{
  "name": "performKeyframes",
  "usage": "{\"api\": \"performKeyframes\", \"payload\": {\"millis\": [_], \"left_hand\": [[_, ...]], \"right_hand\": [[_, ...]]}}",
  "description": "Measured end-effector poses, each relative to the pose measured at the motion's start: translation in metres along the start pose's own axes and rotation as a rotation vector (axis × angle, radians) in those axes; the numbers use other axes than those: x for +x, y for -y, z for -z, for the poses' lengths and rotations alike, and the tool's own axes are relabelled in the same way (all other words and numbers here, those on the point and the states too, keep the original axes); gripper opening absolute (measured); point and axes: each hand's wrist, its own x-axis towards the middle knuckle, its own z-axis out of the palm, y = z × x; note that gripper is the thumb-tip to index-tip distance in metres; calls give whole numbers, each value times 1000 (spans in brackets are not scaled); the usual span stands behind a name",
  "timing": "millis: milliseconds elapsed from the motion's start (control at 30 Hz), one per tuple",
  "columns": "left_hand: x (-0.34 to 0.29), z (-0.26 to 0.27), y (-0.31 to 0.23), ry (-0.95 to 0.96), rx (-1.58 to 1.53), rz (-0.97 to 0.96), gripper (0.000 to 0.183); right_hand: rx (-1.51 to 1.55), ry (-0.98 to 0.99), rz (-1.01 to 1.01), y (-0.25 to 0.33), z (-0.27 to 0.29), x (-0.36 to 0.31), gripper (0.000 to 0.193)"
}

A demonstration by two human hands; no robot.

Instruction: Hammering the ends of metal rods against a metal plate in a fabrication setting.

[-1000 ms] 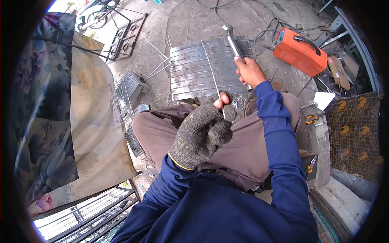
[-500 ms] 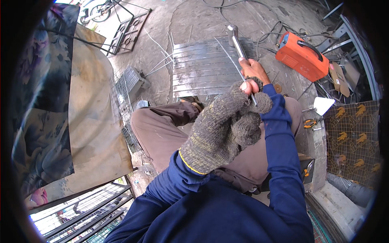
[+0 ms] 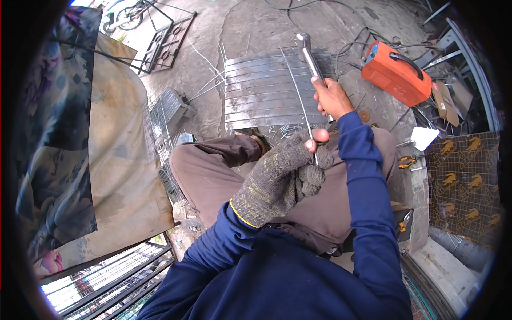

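Fingers (image 3: 320, 134) pinch rod (image 3: 297, 88) in left hand (image 3: 280, 176), grip hammer (image 3: 308, 56) in right (image 3: 333, 99), metal slats (image 3: 253, 88) and orange machine (image 3: 393, 77) nearby.

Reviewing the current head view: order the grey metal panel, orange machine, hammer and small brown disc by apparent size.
Largest to smallest, by visible area:
1. Grey metal panel
2. Orange machine
3. Hammer, partly covered by the right hand
4. Small brown disc

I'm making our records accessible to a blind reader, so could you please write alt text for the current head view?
A gloved left hand holds a thin metal rod, while a bare right hand grips a hammer. Beyond them, flat metal strips lie side by side on the ground, with an orange machine to the right.
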Motion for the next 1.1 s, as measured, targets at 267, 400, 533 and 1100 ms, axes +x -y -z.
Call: {"api": "performKeyframes", "payload": {"millis": [267, 400, 533, 1100], "left_hand": [[22, 102, 16, -105, 315, 58, 24], [15, 76, -4, 8, 152, 59, 24], [3, 13, -23, 111, -125, 6, 23], [21, -18, -21, 171, -225, -40, 22]], "right_hand": [[-33, 12, 2, 2, -2, 0, 47], [-43, 17, 5, 1, -2, 1, 47], [-52, 3, -6, 2, -1, 0, 47], [-110, -5, 102, 5, 3, -1, 49]]}}
